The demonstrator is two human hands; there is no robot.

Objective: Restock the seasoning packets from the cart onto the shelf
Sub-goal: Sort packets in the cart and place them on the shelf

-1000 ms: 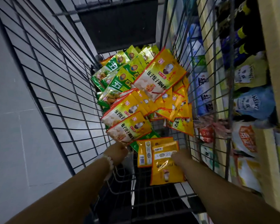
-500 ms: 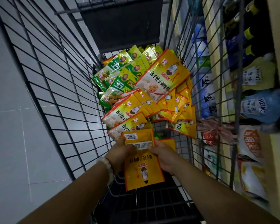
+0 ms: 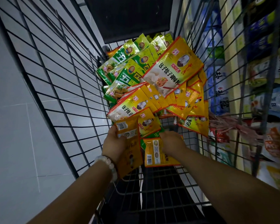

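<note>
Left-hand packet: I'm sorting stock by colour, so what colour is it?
Orange-yellow, barcode side up, in the left hand; the packet shows best in the head view.

A black wire cart holds a heap of yellow seasoning packets and green packets.

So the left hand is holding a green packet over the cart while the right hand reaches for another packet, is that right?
Not quite. The packet in the left hand is yellow, not green, as the head view shows. The rest holds: it is over the cart, and the right hand reaches onto another yellow packet.
</note>
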